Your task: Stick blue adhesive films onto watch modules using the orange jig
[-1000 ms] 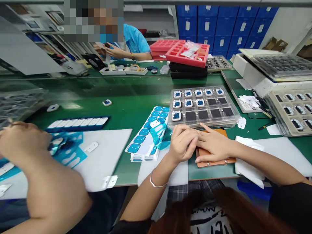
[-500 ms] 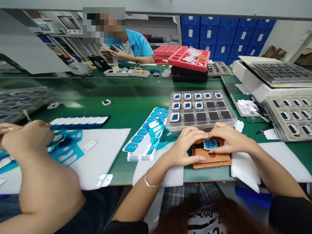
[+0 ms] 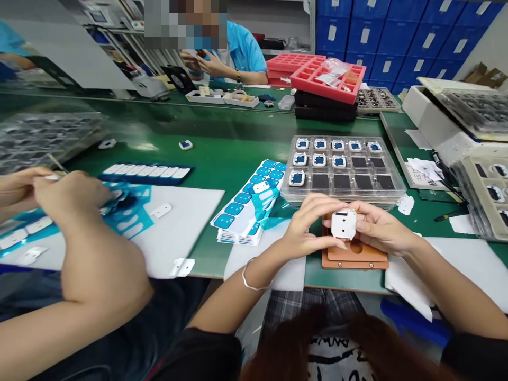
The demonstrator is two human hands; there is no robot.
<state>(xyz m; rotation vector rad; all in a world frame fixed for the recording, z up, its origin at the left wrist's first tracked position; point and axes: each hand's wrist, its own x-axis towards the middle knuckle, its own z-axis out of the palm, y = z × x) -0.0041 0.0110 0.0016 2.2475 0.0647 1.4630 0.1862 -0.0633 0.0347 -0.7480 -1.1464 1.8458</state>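
A small white squarish housing with two dark holes and a dark slot is held up over an orange fixture block. My right hand pinches its right edge between thumb and fingers. From the other side my left hand curves round it, fingers along the top and thumb at the lower edge. Part of the fixture is hidden behind my hands. Just beyond stands a clear tray with several white-rimmed blue pieces and dark bare pockets.
Left of my hands lies a stack of blue sticker sheets. A co-worker's hands work over a white mat farther left. Red trays stand at the back, and another parts tray is at right.
The housing has come up out of the orange fixture and been turned, so its white face shows instead of the blue one. The view has shifted slightly.
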